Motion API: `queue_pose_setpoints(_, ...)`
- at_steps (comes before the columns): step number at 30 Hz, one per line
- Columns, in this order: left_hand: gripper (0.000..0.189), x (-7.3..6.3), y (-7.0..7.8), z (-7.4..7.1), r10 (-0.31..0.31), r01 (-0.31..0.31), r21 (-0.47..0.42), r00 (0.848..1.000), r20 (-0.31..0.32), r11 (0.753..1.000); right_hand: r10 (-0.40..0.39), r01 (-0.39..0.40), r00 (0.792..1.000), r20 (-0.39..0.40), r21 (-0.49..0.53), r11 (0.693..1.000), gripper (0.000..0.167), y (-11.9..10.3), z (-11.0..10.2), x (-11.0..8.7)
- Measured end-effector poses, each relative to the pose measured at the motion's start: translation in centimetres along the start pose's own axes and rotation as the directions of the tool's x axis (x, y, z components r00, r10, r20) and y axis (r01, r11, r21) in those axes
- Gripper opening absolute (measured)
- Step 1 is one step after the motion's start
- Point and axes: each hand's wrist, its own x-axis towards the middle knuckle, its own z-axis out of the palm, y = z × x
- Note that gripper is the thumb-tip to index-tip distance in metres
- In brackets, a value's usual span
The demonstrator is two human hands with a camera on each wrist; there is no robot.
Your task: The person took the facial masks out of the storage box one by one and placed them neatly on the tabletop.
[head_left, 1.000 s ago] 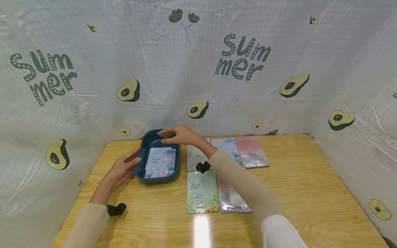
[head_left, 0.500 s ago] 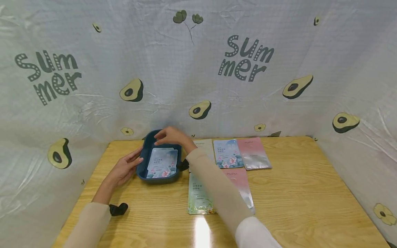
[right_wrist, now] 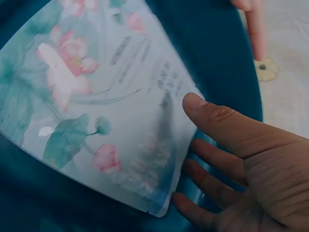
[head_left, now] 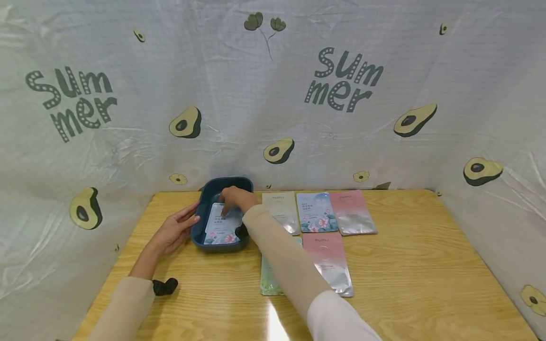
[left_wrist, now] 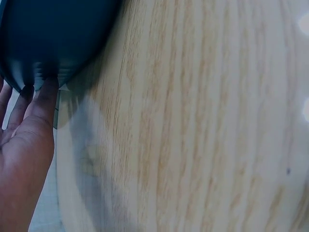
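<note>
A dark blue plastic bin [head_left: 233, 182] stands at the table's back left. Inside lie pale blue sheet mask packets [head_left: 219, 232] with pink lotus flowers, stacked slightly askew. My left hand [head_left: 172, 232] touches the bin's left side, its straight fingers against the outer wall in the left wrist view. My right hand [head_left: 236, 199] reaches into the bin from the right. In the right wrist view its thumb [right_wrist: 217, 118] overlaps the packet's edge, while the other fingertips sit right along that edge. A gap shows between thumb and fingers.
Right of the bin lie a cream packet [head_left: 279, 208], a blue lotus packet [head_left: 315, 210] and a pink packet [head_left: 353, 210]. In front are a green packet [head_left: 269, 279], partly under my right sleeve, and another pink packet [head_left: 326, 260]. A printed curtain [head_left: 239, 94] hangs behind the wooden table [head_left: 409, 265].
My right hand has moved from above the bin's back right edge down to the packets inside. My left hand stays at the bin's side. The view shifts slightly.
</note>
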Motion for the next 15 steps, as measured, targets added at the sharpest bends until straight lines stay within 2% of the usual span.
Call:
queue_pose_setpoints(6,0.069,-0.15,0.0,-0.07,0.017,-0.017,-0.003,1.0,0.026,1.0,-0.016,0.018,0.999,0.027,-0.063,0.998,0.045,-0.11,0.62,-0.2)
queue_pose_setpoints(15,0.069,-0.23,-0.03,-0.05,0.017,-0.017,-0.007,1.0,0.005,1.0,-0.064,0.064,0.998,-0.002,-0.038,0.997,0.039,-0.03,0.6,-0.4)
